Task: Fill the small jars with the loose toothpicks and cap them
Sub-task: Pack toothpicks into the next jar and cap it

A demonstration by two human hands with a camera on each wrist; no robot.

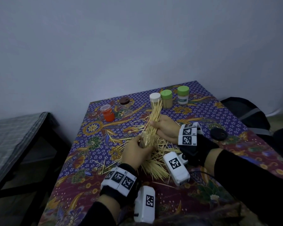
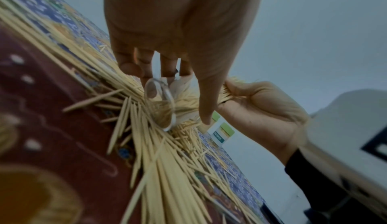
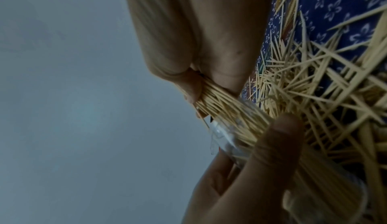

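Observation:
My left hand [image 1: 136,151] grips a small clear jar [image 1: 145,141] tilted over the toothpick pile at the table's middle. In the left wrist view the clear jar [image 2: 161,105] shows its round base, with my left hand [image 2: 180,45] wrapped round it. My right hand [image 1: 163,128] clutches a thick toothpick bundle [image 1: 154,118] whose lower end is inside the jar's mouth. The right wrist view shows the bundle [image 3: 226,108] entering the jar [image 3: 230,141] while my right hand [image 3: 201,81] squeezes it. Loose toothpicks [image 1: 155,167] lie heaped beneath both hands.
At the back stand a white-capped jar [image 1: 155,99] and two green-capped jars [image 1: 166,98] [image 1: 183,94], all holding toothpicks. An orange jar [image 1: 107,113] and a brown-lidded jar [image 1: 125,105] stand back left. A black lid [image 1: 219,134] lies to the right. A dark bench [image 1: 20,141] is left of the table.

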